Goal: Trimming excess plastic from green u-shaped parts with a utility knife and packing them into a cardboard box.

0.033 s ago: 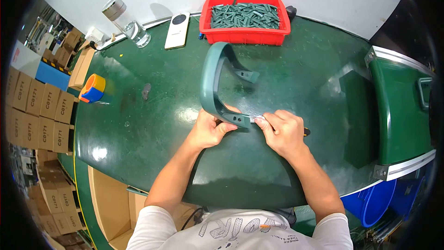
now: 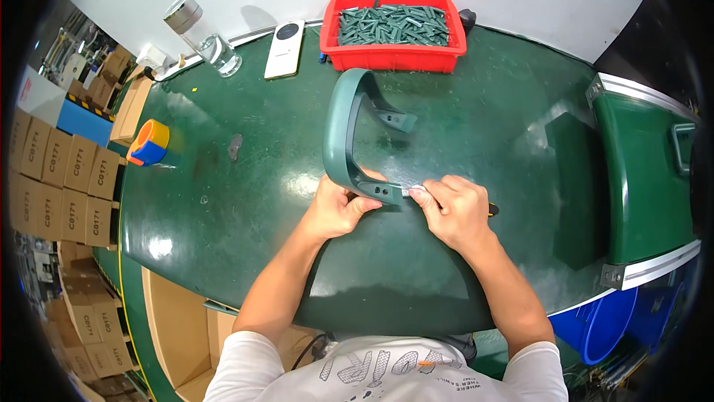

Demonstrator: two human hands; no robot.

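A curved green plastic handle [image 2: 339, 130] stands raised over the table, its two ends pointing right, each with small dark holes. My left hand [image 2: 338, 207] is closed around its nearer end, thumb below and fingers behind. My right hand [image 2: 455, 212] is closed on a slim knife-like tool [image 2: 493, 210], most of which the palm hides. Its black and yellow end sticks out to the right of the hand. At the thumb, a short pale metal tip meets the tip of the handle's near end; I cannot tell whether it cuts in.
A red bin [image 2: 394, 58] full of small green strips stands at the back. Left of it are a phone [image 2: 285, 49] and glass bottle [image 2: 216, 52]. A tape roll [image 2: 151, 140] sits at the left edge. A green metal-edged panel [image 2: 643, 179] borders the right side.
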